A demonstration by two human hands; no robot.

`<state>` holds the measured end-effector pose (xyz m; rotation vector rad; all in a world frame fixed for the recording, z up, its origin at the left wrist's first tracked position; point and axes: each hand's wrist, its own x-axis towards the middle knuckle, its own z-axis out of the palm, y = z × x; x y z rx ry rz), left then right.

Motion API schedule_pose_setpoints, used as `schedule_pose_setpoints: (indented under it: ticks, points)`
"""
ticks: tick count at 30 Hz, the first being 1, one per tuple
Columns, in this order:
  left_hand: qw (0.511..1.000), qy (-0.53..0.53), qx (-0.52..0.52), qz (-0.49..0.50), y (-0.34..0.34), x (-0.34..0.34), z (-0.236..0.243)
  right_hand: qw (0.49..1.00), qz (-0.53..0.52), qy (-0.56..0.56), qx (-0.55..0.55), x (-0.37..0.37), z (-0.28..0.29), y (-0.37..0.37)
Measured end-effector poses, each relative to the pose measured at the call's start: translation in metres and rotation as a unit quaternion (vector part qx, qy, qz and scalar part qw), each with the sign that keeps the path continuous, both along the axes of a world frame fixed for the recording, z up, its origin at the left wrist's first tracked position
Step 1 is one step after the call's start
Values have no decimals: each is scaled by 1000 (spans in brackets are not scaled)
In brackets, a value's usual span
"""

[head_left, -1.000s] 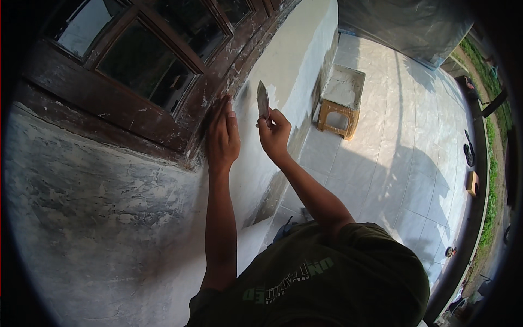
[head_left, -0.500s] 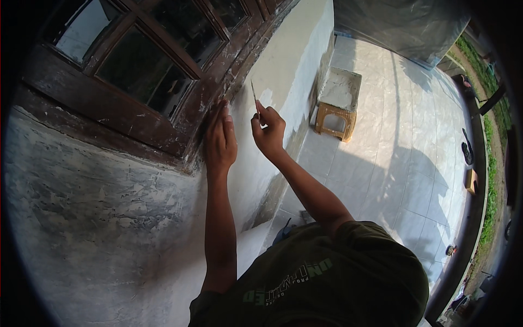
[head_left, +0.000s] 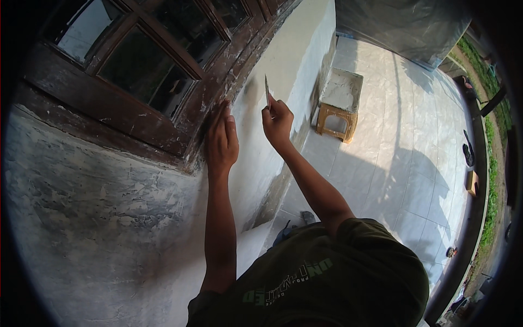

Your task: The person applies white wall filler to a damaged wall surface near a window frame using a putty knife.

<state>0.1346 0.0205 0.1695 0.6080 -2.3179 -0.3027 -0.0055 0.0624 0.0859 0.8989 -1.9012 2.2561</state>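
Note:
My left hand lies flat with its fingers stretched out, against the wall beside the edge of the brown wooden window frame. In my right hand is a thin-bladed putty knife, seen nearly edge-on, its blade pointing up and away from me. The fingers wrap around its handle, which is mostly hidden. The blade is close to the cream and white wall; whether it touches cannot be made out. Patchy grey-white plaster covers the wall section at the left.
A rectangular tub of whitish paste rests on a tan plastic stool to the right of the wall. Pale sheeting covers the tiled floor. A dark plastic sheet hangs at the far end. A small box sits near the right-hand ledge.
My right hand has shifted right with the putty knife, whose blade has also moved right and up. My left hand stays nearly in place.

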Motion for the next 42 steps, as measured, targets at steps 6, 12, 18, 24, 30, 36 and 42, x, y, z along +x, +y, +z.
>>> schedule_pose_setpoints:
  ticks: [6,12,18,24,30,36,42]
  points:
    - [1000,-15,-13,0,1,-9,-1,996,-4,59,72,-21,-38,-37]
    - [1000,-12,-22,6,-5,2,-3,992,122,36,8,68,-36,28]
    - [1000,-3,1,4,4,-7,1,999,-42,18,16,-38,-7,-25]
    - [1000,-23,-20,7,2,-4,0,996,-18,75,43,-24,-17,-38]
    - [1000,-10,-4,-2,0,-5,1,995,53,70,50,28,-24,-12]
    - [1000,12,8,-3,-4,3,-1,987,156,26,-15,64,-7,36]
    - [1000,0,28,1,5,-3,6,999,-23,-42,-16,-25,0,-12]
